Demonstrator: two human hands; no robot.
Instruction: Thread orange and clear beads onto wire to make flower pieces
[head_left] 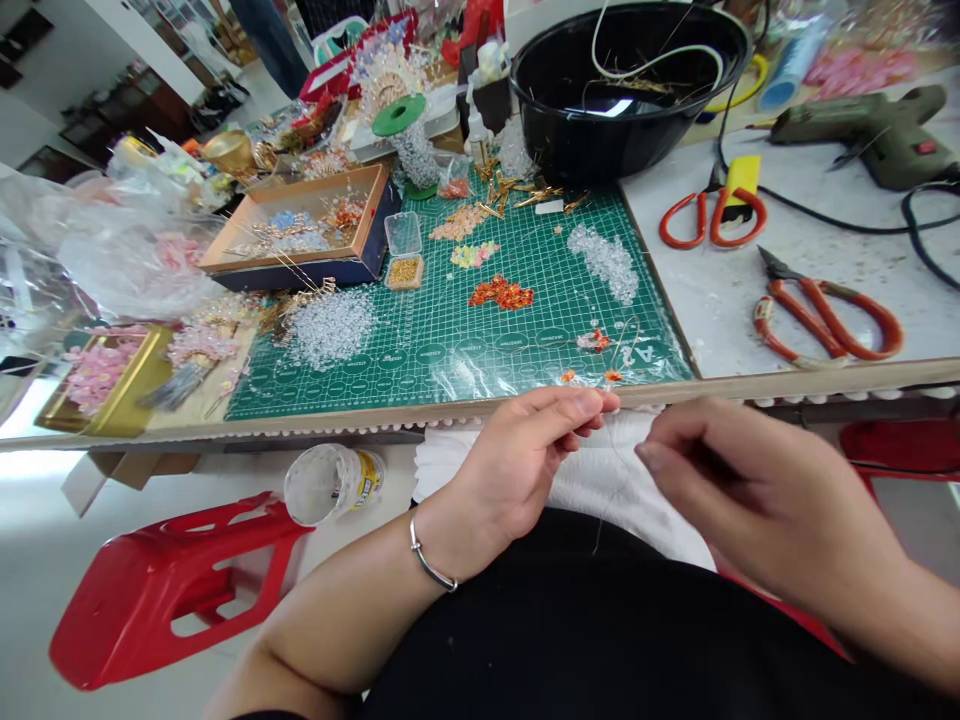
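Note:
My left hand (536,440) is at the table's front edge, thumb and forefinger pinched on a thin wire. Small orange flower-shaped beads (613,376) sit on the wire just above those fingertips. To the right, my right hand (750,490) is closed and slightly blurred, its thumb and forefinger together where a strand of the wire seems to reach them. Just beyond the hands, a small orange and clear beaded piece (595,341) lies on the green cutting mat (420,370). Farther back on the mat are orange beads (501,293) and clear beads (604,262).
Orange-handled pliers (829,310), orange-handled scissors (712,215) and a glue gun (862,132) lie on the right. Behind stands a black basin (630,100). Leftward are a bead pile (330,330), a cardboard box (300,225) and a gold box (112,385). A red stool (172,590) stands below.

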